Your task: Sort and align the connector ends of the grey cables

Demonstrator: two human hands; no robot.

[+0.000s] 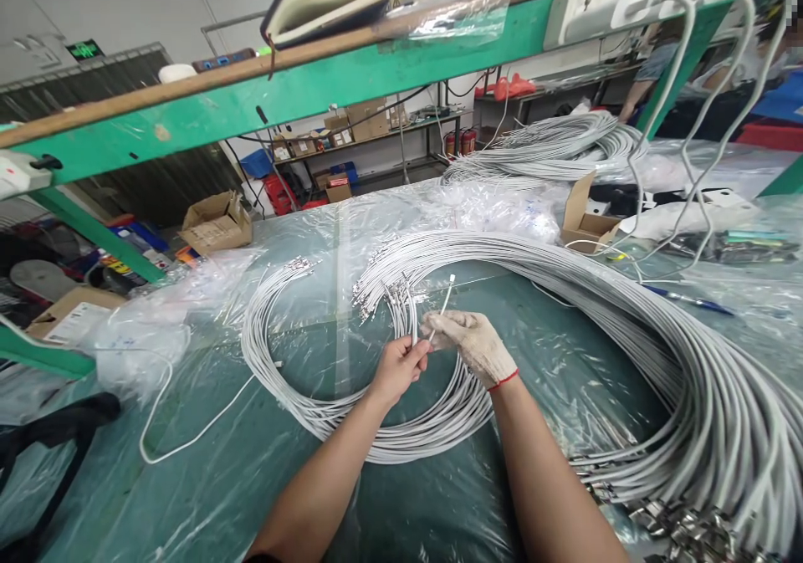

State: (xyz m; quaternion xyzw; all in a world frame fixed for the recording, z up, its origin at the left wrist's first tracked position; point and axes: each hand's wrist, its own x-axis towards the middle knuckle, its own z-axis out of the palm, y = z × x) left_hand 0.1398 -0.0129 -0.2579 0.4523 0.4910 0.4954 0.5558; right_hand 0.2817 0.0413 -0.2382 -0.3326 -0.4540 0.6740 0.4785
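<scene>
Near the centre, my bare left hand [400,368] is closed on a thin white cable, fingertips pinched together. My right hand [472,341], in a cream glove with a red cuff, pinches the same cable beside it. The cable's white tip [452,278] sticks up above the glove. Around and below my hands lies a round coil of white cables [263,362], with metal ends at its upper left and others just above my left hand. A larger bundle of white cables [602,304] arches behind and to the right, its metal ends at the lower right.
The table [188,513] is covered with clear plastic. A loose cable [207,421] lies left. Behind are an open small box [590,224], another cable pile [545,149] and a green shelf beam [314,86] with hanging cords. A blue pen [690,299] lies right. A person stands in the background.
</scene>
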